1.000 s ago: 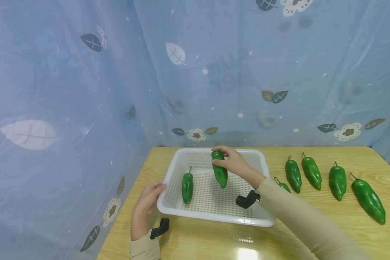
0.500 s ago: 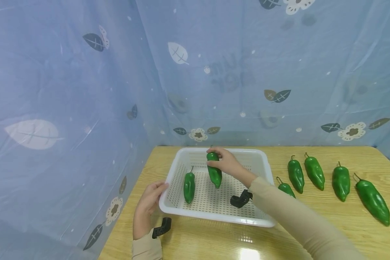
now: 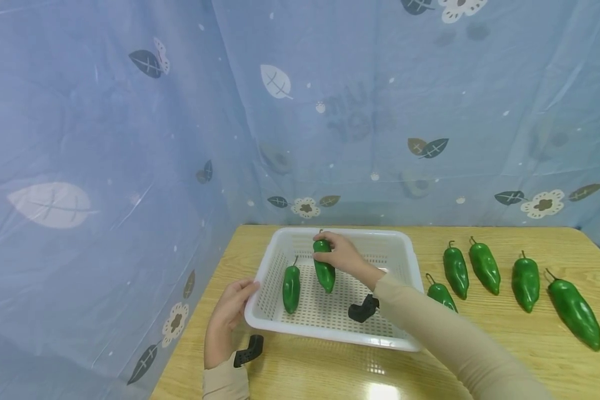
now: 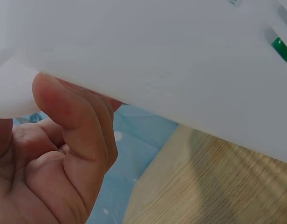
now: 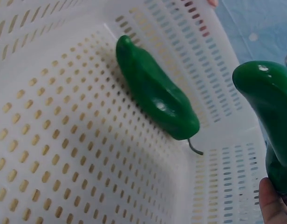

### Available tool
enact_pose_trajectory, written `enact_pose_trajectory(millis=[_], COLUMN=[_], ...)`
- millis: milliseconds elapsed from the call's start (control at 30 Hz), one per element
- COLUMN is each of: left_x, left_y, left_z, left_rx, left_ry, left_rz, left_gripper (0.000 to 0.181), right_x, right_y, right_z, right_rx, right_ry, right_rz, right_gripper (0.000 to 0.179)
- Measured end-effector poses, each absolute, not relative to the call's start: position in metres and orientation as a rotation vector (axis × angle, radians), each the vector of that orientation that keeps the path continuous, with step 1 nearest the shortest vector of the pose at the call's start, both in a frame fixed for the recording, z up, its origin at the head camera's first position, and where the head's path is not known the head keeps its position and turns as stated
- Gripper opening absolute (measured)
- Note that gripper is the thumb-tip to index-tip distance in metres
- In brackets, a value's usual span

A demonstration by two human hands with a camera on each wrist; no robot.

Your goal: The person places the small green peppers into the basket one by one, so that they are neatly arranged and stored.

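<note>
A white perforated plastic basket (image 3: 330, 335) sits on the table, one green pepper (image 3: 291, 289) lying along the left part of its floor. My left hand (image 3: 228, 305) grips the basket's left rim; in the left wrist view its fingers (image 4: 76, 116) curl up against the white wall. Over the basket, my right hand (image 3: 346, 256) holds a second green pepper (image 3: 324, 276) near its stem end, tip pointing down. The right wrist view has this held pepper (image 5: 269, 102) at the right edge, with just the fingertips (image 5: 270, 200) showing below it.
Several more green peppers lie to the right of the basket, among them a large one (image 3: 574, 313) farthest right and one (image 3: 442, 295) partly behind the right sleeve (image 3: 430, 322). A blue patterned curtain (image 3: 355, 139) hangs behind the wooden table (image 3: 300, 369) and along its left side.
My right hand has moved left with the pepper, bringing it closer to the one in the basket, and slightly lower. The left hand keeps its grip on the rim.
</note>
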State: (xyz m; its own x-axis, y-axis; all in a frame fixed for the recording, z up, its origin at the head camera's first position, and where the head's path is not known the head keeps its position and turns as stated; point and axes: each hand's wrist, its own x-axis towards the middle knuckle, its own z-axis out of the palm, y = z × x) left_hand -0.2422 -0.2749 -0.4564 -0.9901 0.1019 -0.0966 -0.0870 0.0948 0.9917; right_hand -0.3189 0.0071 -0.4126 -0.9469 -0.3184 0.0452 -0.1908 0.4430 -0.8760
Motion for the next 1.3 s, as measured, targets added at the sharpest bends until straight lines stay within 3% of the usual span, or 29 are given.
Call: enact_pose_trajectory(millis=[733, 1300], left_x=[-0.245, -0.245], left_y=[-0.280, -0.277], left_z=[-0.464, -0.457], left_rx=[0.127, 0.024], left_ry=[2.254, 2.236], left_rz=[2.028, 2.019], left_gripper=[0.047, 0.044], right_x=[-0.318, -0.312], right_y=[-0.011, -0.023], right_z=[-0.440, -0.449], right_rx=[-0.537, -0.571], right_ry=[2.647, 2.627], right_rz=[-1.379, -1.295], right_gripper=[0.043, 0.044])
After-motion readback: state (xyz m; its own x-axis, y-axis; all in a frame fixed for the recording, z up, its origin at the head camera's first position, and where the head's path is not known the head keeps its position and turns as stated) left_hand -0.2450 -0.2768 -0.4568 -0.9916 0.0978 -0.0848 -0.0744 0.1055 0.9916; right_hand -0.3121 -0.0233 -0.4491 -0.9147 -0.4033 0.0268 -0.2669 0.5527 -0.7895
